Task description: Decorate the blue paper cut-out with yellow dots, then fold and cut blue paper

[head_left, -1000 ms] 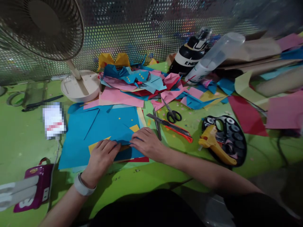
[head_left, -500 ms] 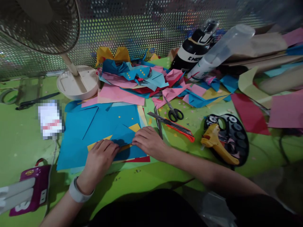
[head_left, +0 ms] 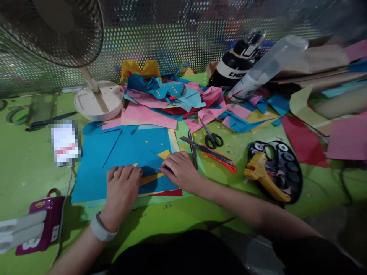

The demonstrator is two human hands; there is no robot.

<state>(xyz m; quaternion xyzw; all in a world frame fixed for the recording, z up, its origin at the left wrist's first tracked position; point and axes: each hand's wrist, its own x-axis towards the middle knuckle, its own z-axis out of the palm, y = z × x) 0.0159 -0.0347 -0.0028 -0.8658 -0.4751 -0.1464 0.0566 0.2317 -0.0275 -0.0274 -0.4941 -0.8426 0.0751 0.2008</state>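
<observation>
My left hand [head_left: 123, 185], with a pale band on its wrist, rests with bent fingers over the left end of a yellow paper strip [head_left: 151, 178]. My right hand [head_left: 181, 171] is at the strip's other end, thumb and forefinger pinched together; anything between the fingertips is too small to make out. Under both hands lies a large blue paper sheet [head_left: 96, 160] on a stack of coloured sheets. Close to my right fingers is a yellow paper piece [head_left: 163, 154], with tiny yellow squares further up the sheet.
To the right lie a utility knife [head_left: 218, 156], black-handled scissors [head_left: 211, 139] and a yellow glue gun [head_left: 265, 177] on a black palette-shaped tray. Folded paper scraps [head_left: 169, 95] heap at the back. A fan [head_left: 99, 101], phone [head_left: 65, 143] and purple device [head_left: 43, 225] stand left.
My left hand has shifted and turned flatter, and more of the yellow strip shows between my hands. My right fingertips have lifted slightly. The whole view has shifted a little.
</observation>
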